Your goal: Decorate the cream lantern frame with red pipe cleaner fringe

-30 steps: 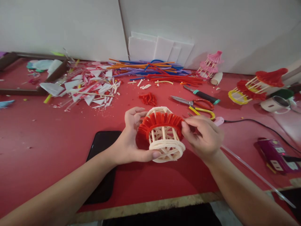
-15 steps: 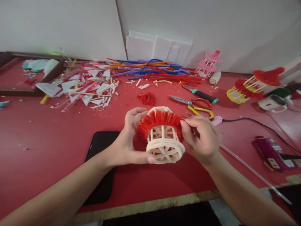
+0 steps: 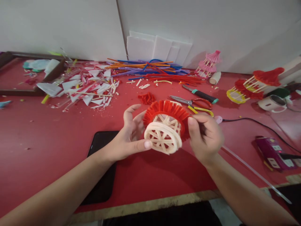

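Observation:
Tilted in the air above the table is a small craft pavilion (image 3: pixel 162 138), with a cream spoked wheel-like base facing me, thin cream posts and a red fringed ring (image 3: pixel 164 108) round its far part. My left hand (image 3: pixel 127 135) grips it from the left, thumb on the base rim and fingers behind the ring, partly hidden. At the right side of the ring, my right hand (image 3: pixel 207 135) is closed in a pinch on the red edge; its fingertips are partly hidden. Just beyond lies a small pile of short red pieces (image 3: pixel 147 98).
Behind lie coloured pipe cleaners (image 3: pixel 145 67), scissors (image 3: pixel 190 101), a utility knife (image 3: pixel 202 94) and a scrap heap (image 3: pixel 87 88). Pink (image 3: pixel 208 64) and red-yellow (image 3: pixel 256 83) pavilion models stand right, near a mug (image 3: pixel 272 103) and purple power strip (image 3: pixel 275 153). A black phone-like slab (image 3: pixel 101 185) lies beneath my left forearm.
The pavilion has turned and tipped so its spoked base faces me more and sits further left and higher. My right hand has shifted slightly right along with the ring's edge.

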